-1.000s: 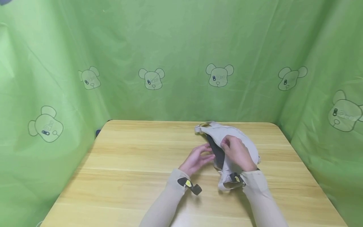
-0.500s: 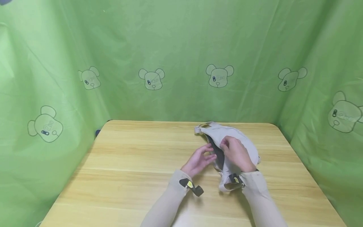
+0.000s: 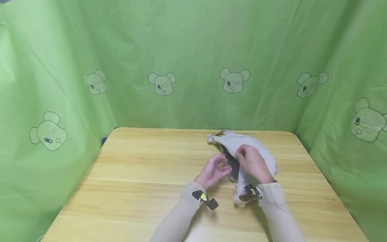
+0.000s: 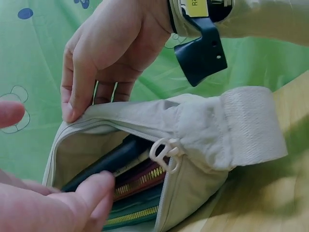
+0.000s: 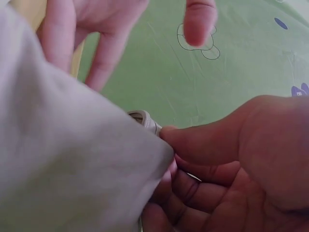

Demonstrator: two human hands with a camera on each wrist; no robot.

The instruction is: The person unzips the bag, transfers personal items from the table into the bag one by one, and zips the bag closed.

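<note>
A pale beige waist bag [image 3: 257,148] lies on the table at the right, its zip undone and its dark inside showing. My right hand [image 3: 252,163] pinches the edge of the opening between thumb and fingers, also plain in the right wrist view. My left hand [image 3: 213,170] hovers at the mouth with loosely bent, spread fingers and nothing in them. In the left wrist view, the opening shows a black rod-like thing [image 4: 104,162], a dark red zipped pouch [image 4: 140,186] and a green zipped pouch [image 4: 135,210]. A light zip pull [image 4: 165,154] hangs at one end.
The wooden table [image 3: 145,161] reaches left and right of the bag. Green curtains [image 3: 193,40] printed with bear heads stand at the back and on both sides. A woven strap [image 4: 253,128] sticks out from the bag's end.
My left hand has shifted slightly right, with its fingers spreading a little at the bag's mouth. My right hand keeps its pinch on the edge, nearly still.
</note>
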